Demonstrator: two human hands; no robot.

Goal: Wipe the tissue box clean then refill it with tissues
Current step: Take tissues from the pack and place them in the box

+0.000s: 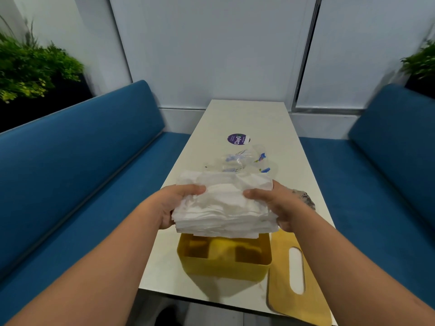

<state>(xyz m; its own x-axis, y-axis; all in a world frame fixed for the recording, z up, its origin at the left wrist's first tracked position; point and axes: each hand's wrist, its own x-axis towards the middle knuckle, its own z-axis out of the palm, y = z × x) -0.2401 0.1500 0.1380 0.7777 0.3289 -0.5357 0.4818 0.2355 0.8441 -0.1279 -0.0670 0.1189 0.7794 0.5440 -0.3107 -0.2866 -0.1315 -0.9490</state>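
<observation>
Both hands, left hand and right hand, grip tissue stack ends | your open tissue box lies directly below, long axes parallel.

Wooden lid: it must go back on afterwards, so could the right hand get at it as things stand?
Probably yes, once free. The wooden lid lies uncovered on the table right of the yellow box, below the right hand. But both hands, left too, hold the tissue stack.
</observation>
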